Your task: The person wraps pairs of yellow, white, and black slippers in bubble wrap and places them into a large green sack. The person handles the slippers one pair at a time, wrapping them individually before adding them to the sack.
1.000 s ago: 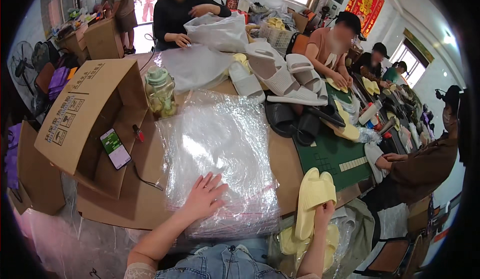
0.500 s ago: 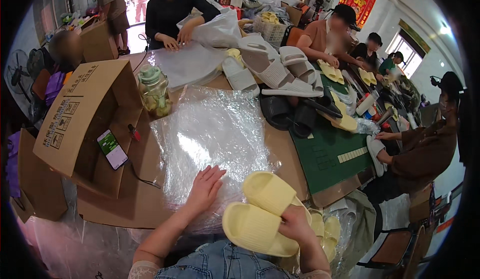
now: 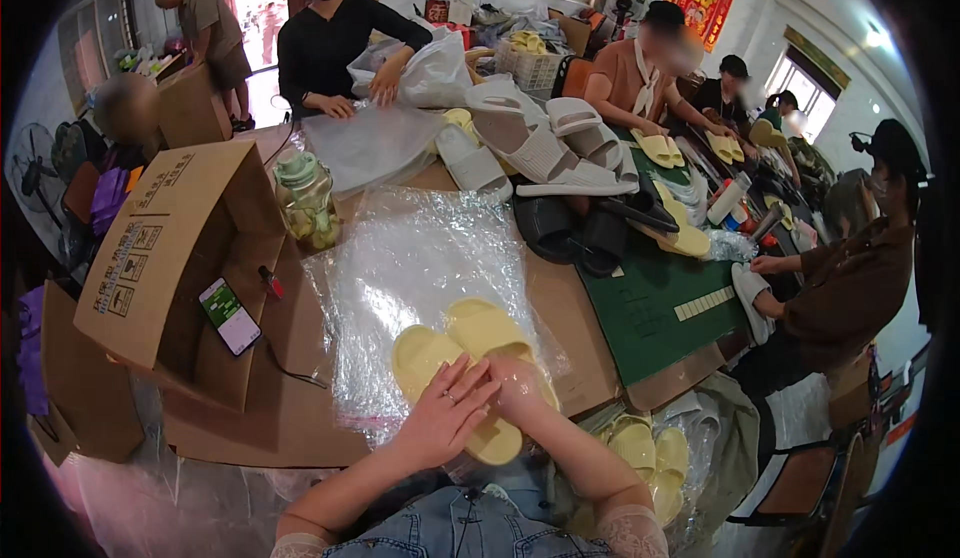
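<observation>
So the two yellow slides [image 3: 462, 363] are lying side by side, soles down, on the near end of the clear plastic bag [image 3: 420, 278] spread flat on the table. They look like moulded foam, so I'd guess very light, a bit squashy, and not fragile at all. The surface seems matte, so probably not slippery, though the bag under them likely is and will slide or crinkle if dragged. Best grab, I'd say, is pinching both together across the straps or at the heels.

The left hand [image 3: 447, 413] lies flat with fingers spread open on the nearer slide, pressing rather than gripping. The right hand [image 3: 517, 388] rests just beside it on the other slide's heel; fingers look curled down loosely, but whether they actually clamp anything I can't tell.

Counts, working out from the bag: one phone [image 3: 230, 315] to the left of it, leaning against one big open cardboard box [image 3: 165, 258]. One glass jar with a green lid [image 3: 305, 201] at the bag's far left corner. Beyond the bag, a heap of grey-white slides [image 3: 545, 143], four or more, hard to separate. Right of it, two black slides [image 3: 570, 233] and a green mat [image 3: 650, 303]. Below the table edge, near right of the bag, another yellow pair [image 3: 648, 453] in plastic.
</observation>
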`<state>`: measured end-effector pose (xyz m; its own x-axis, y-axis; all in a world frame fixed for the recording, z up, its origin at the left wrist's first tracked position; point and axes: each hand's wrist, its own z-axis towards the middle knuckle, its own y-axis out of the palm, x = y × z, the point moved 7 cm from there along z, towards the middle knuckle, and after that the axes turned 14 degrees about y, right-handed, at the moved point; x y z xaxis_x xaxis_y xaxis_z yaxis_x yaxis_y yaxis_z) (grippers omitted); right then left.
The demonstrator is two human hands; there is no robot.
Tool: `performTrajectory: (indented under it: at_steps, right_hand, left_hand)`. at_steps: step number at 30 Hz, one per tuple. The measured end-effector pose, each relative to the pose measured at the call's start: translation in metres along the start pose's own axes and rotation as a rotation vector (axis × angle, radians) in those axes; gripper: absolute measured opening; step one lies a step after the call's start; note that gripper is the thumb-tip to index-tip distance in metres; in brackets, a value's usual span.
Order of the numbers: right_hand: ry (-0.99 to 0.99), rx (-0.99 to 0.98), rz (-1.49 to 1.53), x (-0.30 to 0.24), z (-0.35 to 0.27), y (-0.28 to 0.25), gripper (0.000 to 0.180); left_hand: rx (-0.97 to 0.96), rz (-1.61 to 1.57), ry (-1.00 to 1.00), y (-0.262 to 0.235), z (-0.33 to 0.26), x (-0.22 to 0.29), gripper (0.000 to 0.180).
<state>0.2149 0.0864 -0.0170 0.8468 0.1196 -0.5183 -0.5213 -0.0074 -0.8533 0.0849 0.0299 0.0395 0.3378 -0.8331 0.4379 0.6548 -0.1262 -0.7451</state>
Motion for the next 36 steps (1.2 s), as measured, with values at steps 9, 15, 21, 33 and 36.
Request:
performTrajectory:
  at_steps: [9, 15, 21, 33, 36]
  right_hand:
    - [0.344, 0.0, 0.098, -0.026, 0.097, 0.034, 0.036]
    - [0.19, 0.303, 0.101, -0.019, 0.09, 0.048, 0.037]
    - [0.316, 0.184, 0.094, -0.018, 0.09, 0.04, 0.037]
    - [0.255, 0.208, 0.085, -0.022, 0.092, 0.037, 0.036]
    - [0.298, 0.176, 0.118, -0.02, 0.095, 0.046, 0.036]
  left_hand:
    - [-0.069, 0.149, -0.015, -0.009, -0.012, -0.001, 0.049]
    - [-0.092, 0.15, -0.083, 0.018, -0.059, -0.054, 0.059]
    - [-0.022, 0.15, -0.047, 0.019, -0.067, -0.064, 0.056]
    - [-0.15, 0.047, -0.135, 0.011, -0.055, -0.052, 0.06]
    - [-0.168, -0.032, -0.161, 0.016, -0.063, -0.054, 0.068]
